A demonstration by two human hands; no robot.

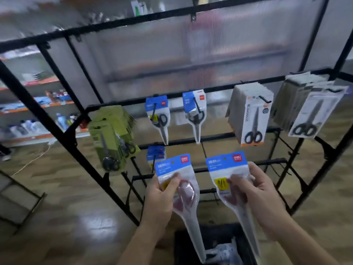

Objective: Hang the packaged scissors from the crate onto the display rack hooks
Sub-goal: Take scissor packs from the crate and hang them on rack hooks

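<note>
The display rack (215, 137) carries scissors on its upper hooks, and the crate (189, 245) sits on the floor below it. The step in hand is the carry: the left hand (160, 194) grips one blue-topped packet (186, 196) and the right hand (261, 194) grips another (222, 169), both upright before the lower bars, on no hook. Next, each packet's top hole likely needs lining up with a hook tip.
</note>
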